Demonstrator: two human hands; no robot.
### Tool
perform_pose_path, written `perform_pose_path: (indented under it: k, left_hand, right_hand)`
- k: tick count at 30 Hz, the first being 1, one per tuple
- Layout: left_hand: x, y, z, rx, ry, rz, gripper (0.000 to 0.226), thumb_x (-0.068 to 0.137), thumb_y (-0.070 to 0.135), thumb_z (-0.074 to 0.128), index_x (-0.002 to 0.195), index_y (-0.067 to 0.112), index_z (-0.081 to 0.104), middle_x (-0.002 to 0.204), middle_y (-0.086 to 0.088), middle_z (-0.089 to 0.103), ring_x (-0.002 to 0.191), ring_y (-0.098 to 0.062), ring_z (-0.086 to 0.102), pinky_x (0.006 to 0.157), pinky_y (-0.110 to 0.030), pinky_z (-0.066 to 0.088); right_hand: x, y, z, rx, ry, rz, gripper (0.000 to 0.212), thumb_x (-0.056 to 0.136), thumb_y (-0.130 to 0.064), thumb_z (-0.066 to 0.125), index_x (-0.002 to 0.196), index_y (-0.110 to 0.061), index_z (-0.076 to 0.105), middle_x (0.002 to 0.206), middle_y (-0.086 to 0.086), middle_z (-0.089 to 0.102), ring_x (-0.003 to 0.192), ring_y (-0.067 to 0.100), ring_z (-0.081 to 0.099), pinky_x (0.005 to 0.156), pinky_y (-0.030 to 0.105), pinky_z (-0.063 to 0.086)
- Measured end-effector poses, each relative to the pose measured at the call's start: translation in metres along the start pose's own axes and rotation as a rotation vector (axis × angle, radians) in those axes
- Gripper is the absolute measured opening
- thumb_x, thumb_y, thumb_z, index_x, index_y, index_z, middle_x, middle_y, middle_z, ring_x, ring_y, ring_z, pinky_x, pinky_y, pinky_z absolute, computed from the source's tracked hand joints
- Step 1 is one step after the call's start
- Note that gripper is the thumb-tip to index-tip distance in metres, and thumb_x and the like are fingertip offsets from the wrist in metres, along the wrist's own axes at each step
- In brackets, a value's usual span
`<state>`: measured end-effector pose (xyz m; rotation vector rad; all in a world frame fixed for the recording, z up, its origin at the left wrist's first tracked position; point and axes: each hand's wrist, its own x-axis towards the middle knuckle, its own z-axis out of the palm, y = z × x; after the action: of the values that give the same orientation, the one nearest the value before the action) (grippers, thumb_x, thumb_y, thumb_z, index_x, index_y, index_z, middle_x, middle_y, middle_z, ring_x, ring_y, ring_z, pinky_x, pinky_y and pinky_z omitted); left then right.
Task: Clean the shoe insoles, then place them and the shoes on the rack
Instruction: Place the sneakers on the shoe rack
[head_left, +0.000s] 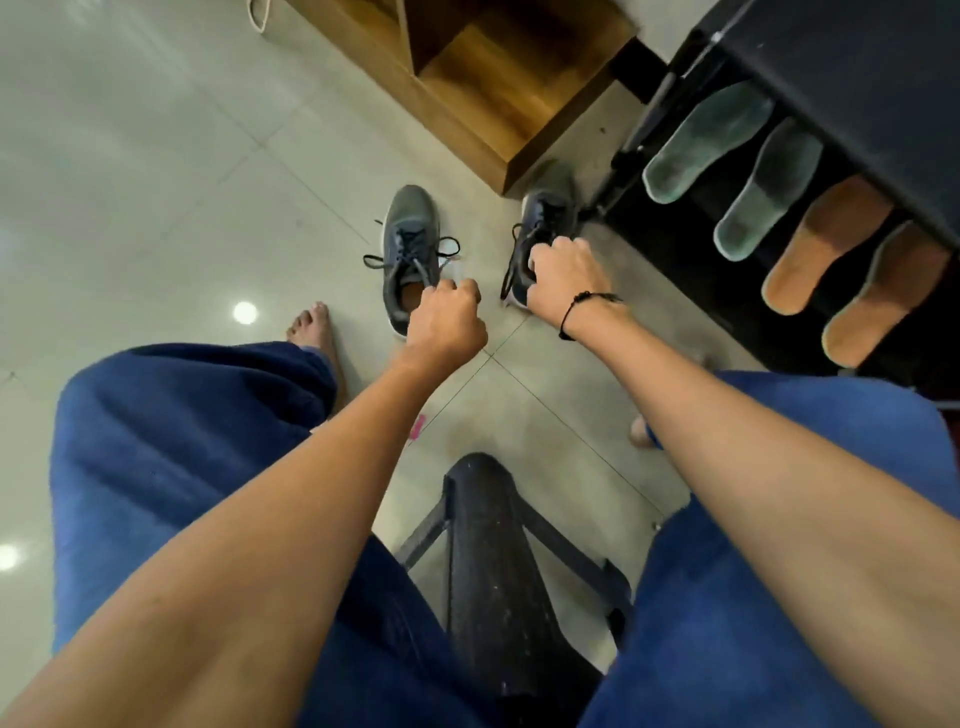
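Between our knees at six o'clock stands a black stool (493, 571) on pale floor tiles (156, 182). Our left hand (447, 322) pinches the left shoe (410, 249) by its heel; our right hand (566, 278) curls its fingers into the right shoe (540, 228). At two o'clock, four insoles (800, 228) lie on the black rack (675, 244).

This looks like the entry area of a home. The floor (156, 156) is pale glossy tile that mirrors ceiling lights. A black shoe rack (675, 244) stands on it, with four insoles (769, 208) laid side by side on its shelf. Just left of the rack sits a low wooden cabinet (493, 88) with open cubbies. Two grey sneakers (410, 244) lie on the tiles near the rack's foot, beside a bare foot (311, 327).
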<state>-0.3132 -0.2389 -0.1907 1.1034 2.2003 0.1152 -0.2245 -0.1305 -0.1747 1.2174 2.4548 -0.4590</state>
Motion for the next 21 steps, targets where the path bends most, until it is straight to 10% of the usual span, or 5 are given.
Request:
perform_pose_path:
  k: [21]
  left_hand:
    - [0.122,-0.105,0.109,0.049,-0.096,-0.2,0.051,0.085,-0.003,0.048,0.135,0.0,0.036,0.131,-0.019,0.042,0.122,-0.035,0.039,0.097,-0.044,0.041]
  right_hand:
    - [0.147,0.029,0.159,0.034,-0.258,0.145,0.055,0.085,-0.004,0.055,0.134,-0.004,0.031,0.139,0.015,0.036,0.131,0.031,0.03,0.101,0.039,0.038]
